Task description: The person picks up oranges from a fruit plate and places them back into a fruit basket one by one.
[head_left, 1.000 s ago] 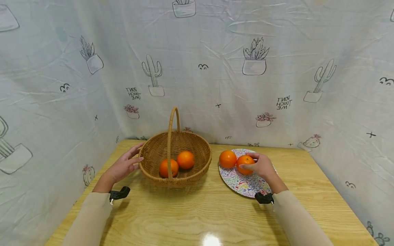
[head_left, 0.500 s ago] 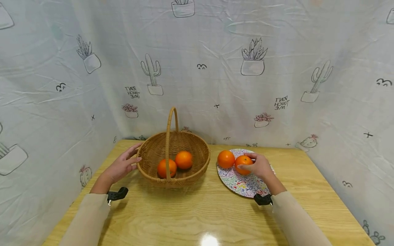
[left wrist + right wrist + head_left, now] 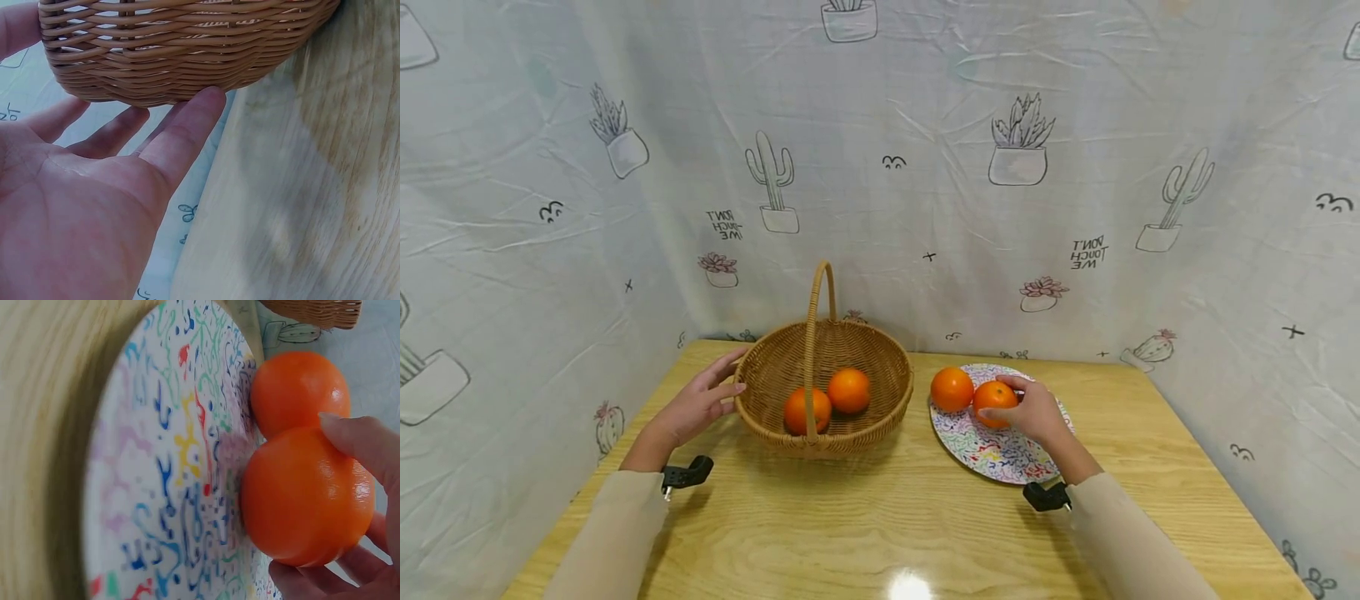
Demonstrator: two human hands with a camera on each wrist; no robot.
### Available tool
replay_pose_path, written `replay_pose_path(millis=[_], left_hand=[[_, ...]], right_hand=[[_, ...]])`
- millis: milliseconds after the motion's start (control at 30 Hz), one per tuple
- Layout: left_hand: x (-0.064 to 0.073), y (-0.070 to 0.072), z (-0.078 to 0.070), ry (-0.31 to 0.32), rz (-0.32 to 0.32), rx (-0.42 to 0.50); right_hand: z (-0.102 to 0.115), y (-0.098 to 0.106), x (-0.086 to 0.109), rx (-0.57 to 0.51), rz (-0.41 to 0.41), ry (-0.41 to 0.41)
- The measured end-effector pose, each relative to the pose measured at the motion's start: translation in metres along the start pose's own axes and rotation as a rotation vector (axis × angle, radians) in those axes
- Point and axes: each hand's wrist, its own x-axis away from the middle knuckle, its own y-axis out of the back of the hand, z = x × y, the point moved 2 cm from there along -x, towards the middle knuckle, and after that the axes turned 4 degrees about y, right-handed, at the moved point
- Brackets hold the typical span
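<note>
My right hand (image 3: pixel 1036 410) grips an orange (image 3: pixel 995 404) on a round speckled plate (image 3: pixel 992 454). In the right wrist view the thumb lies on one side of this orange (image 3: pixel 306 497) and the fingers curl round the other. A second orange (image 3: pixel 952 389) sits against it at the plate's left. On the left stands a wicker basket (image 3: pixel 880 425) with a tall arched handle, two oranges (image 3: pixel 849 391) inside. My left hand (image 3: pixel 696 407) touches the basket's left side, thumb by the rim. Its extended fingers rest against the woven wall (image 3: pixel 181 62) in the left wrist view.
Basket and plate stand side by side on a light wooden table (image 3: pixel 820 533), with a gap between them. Close behind hangs a pale curtain (image 3: pixel 925 208) printed with potted plants, which also closes in both sides.
</note>
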Motion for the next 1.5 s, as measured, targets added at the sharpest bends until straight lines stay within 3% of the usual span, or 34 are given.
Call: replay_pose_path(millis=[133,433,633,867,1167,1500], left_hand=[[0.0,-0.001,-0.001,0.007,-0.002,0.001],[0.001,-0.002,-0.003,0.021,-0.003,0.015],[0.0,-0.001,-0.004,0.028,-0.001,0.013],[0.001,0.002,-0.005,0.037,0.01,0.011],[0.001,0.007,-0.014,0.067,0.025,-0.068],[0.0,0.008,-0.018,0.076,0.052,-0.086]], right_hand=[[0.0,0.002,0.001,0.021,0.002,0.006],[0.006,0.006,0.006,-0.097,0.063,-0.009],[0.02,0.01,0.008,-0.143,0.073,0.024],[0.044,0.014,0.006,-0.193,0.086,0.068],[0.086,0.016,-0.004,-0.243,0.1,0.132],[0.132,0.004,-0.023,-0.306,0.103,0.162]])
